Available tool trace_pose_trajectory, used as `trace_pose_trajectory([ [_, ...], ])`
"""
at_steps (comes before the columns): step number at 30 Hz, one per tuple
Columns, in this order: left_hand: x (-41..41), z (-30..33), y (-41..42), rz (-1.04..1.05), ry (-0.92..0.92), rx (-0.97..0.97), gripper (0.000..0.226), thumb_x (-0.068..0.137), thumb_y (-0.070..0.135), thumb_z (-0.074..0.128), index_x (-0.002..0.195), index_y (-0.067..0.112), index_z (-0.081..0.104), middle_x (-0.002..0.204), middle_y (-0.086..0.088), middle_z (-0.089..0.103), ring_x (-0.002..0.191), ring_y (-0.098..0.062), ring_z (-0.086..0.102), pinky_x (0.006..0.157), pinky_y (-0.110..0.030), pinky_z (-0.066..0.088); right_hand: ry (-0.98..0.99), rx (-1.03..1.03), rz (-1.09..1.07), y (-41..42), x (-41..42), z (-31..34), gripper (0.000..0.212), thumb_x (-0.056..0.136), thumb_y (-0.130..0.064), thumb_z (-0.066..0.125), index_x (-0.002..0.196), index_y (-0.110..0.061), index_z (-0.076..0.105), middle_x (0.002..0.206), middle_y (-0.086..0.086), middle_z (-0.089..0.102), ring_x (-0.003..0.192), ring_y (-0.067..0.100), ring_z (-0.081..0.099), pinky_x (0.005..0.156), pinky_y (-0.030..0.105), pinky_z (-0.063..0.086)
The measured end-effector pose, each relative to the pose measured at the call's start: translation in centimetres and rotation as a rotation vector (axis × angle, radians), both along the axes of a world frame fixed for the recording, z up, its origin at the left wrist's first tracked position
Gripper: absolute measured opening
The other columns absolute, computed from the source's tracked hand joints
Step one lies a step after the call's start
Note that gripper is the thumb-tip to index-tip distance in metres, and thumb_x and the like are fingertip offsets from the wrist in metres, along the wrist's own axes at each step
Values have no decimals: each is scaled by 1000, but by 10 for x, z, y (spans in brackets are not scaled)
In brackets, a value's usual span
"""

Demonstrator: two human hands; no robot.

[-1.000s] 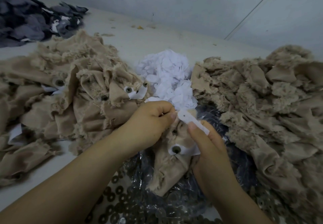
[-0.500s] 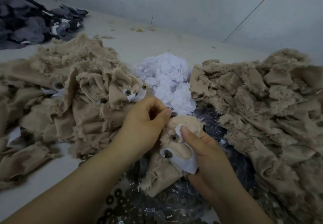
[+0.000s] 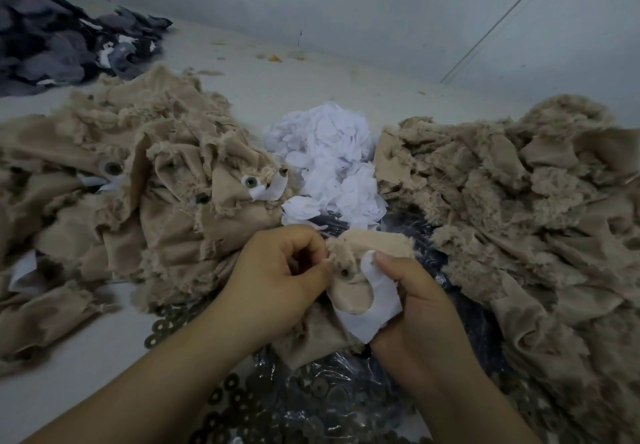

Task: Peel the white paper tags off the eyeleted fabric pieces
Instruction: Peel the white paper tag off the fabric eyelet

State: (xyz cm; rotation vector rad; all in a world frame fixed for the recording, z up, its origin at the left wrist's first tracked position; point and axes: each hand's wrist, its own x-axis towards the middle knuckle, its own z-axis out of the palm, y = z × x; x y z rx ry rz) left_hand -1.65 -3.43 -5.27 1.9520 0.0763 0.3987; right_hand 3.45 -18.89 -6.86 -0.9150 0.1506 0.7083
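Near the desk's front edge, my left hand (image 3: 277,281) pinches frayed beige eyeleted fabric (image 3: 349,291); right hand (image 3: 422,308) grips its white paper tag (image 3: 375,308), mid-peel; next, pull it free.

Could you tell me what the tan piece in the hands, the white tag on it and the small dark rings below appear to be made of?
Tan piece: soft woven cloth, matte; its edges fray into fluffy threads.
White tag: thin paper or a papery backing, matte; it curls and creases.
Dark rings: probably metal washers or eyelet parts, dull grey with a faint sheen; plastic cannot be ruled out.
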Motion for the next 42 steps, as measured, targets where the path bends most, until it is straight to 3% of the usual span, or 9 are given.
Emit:
trace_pose_trajectory([
  [3, 1, -2, -3, 89, 2, -9, 24, 73, -10, 66, 61, 9, 56, 50, 4, 49, 43, -3, 40, 43, -15, 34, -27, 19, -19, -1, 0, -1, 57, 66, -24, 65, 122, -12, 60, 108, 5, 71, 94, 27, 74, 65, 38, 62],
  [7, -3, 3, -12, 146, -181, 62, 15, 74, 19, 65, 70, 13, 53, 65, 5, 48, 56, -8, 44, 51, -16, 36, -79, 43, -27, -1, -3, -2, 65, 74, -22, 65, 137, -7, 52, 132, 14, 65, 110, 38, 69, 80, 48, 61],
  [10, -5, 8, -20, 44, -187, 98, 21, 76, 37, 74, 83, 19, 65, 76, 6, 54, 69, -12, 52, 58, -16, 42, -144, 86, 5, -2, -6, -2, 54, 81, -19, 61, 132, -3, 55, 121, 16, 71, 105, 37, 71, 76, 43, 62],
  [12, -4, 9, -21, 33, -163, 114, 20, 74, 27, 84, 86, 19, 70, 77, 3, 55, 70, -11, 52, 59, -15, 42, -151, 94, 8, -1, -7, -2, 47, 80, -17, 62, 125, -1, 59, 111, 16, 74, 99, 35, 74, 73, 40, 63],
  [21, 0, 0, -21, 74, -163, -57, 16, 73, 8, 83, 68, 20, 74, 76, 1, 63, 72, -9, 60, 65, -15, 47, 39, 221, 77, 1, -7, -4, 69, 73, -24, 83, 132, 1, 59, 132, 26, 62, 113, 45, 66, 81, 47, 60],
  [26, -3, -5, -27, 5, -280, 169, 10, 75, 6, 80, 75, 15, 76, 80, 4, 57, 73, -4, 57, 65, -11, 43, 136, 402, 189, 3, -8, 1, 36, 91, -18, 65, 117, 7, 67, 109, 27, 71, 89, 37, 75, 71, 38, 62],
  [30, -4, -5, -27, 66, -388, 283, 3, 78, 8, 75, 75, 8, 76, 83, -1, 58, 76, -4, 55, 67, -11, 43, 193, 312, 195, 1, -5, -1, 60, 92, -28, 58, 143, 0, 46, 122, 25, 67, 92, 38, 74, 71, 40, 62],
  [38, -6, -6, -22, 122, -409, 280, 2, 78, 6, 74, 77, 6, 76, 91, -6, 58, 81, -6, 55, 66, -15, 45, 169, 339, 144, 5, -8, 7, 61, 91, -33, 53, 138, 6, 48, 117, 27, 69, 91, 37, 74, 70, 41, 63],
  [42, -8, -4, -19, 118, -383, 232, 3, 78, 8, 74, 75, 8, 76, 91, 0, 58, 79, -4, 57, 66, -7, 43, 131, 278, 173, 6, -10, 7, 65, 91, -38, 49, 141, 4, 46, 128, 27, 64, 108, 40, 69, 76, 42, 62],
])
